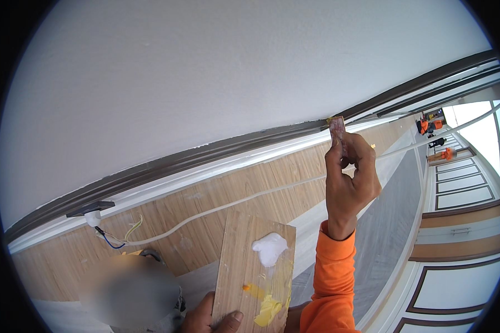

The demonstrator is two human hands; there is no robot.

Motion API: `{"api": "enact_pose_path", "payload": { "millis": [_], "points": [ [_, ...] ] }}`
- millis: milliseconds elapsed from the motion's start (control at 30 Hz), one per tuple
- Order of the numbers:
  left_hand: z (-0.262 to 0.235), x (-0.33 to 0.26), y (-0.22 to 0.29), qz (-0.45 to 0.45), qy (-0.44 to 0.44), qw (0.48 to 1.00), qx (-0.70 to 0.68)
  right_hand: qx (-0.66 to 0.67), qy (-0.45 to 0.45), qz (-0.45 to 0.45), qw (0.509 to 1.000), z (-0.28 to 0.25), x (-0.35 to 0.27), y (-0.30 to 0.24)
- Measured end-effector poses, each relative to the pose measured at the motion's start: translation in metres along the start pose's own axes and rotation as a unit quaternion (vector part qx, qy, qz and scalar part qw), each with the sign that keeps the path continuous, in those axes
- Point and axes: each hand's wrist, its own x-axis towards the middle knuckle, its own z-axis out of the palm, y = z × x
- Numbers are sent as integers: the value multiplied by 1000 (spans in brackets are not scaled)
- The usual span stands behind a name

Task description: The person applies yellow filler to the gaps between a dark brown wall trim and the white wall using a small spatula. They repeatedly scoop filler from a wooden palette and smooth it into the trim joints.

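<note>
At ceiling trim, scraper upright

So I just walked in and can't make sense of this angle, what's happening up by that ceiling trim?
A person in an orange sleeve holds a small flat scraper in the right hand, its tip against the dark trim strip where the white ceiling meets the wood-look wall. The left hand grips a wooden board carrying a white blob of filler and yellow paste. Loose wires hang nearby.
</note>
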Motion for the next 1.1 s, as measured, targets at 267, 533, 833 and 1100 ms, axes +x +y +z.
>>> {"api": "enact_pose_path", "payload": {
  "millis": [267, 533, 833, 1100],
  "points": [
    [-4, 0, 7, -37, -13, 999, 12, -28, -10, -15, 999, 0, -3, 2],
    [-2, 0, 3, -21, -4, 1000, 2, -18, 18, -15, 1000, -6, 0, -2],
    [1, -4, -8, -80, -4, 996, 26, 9, 25, 34, 999, -4, -1, 4],
    [4, -3, -5, -47, 29, 998, 23, 89, 62, 149, 983, -4, -10, -1]
  ]
}}
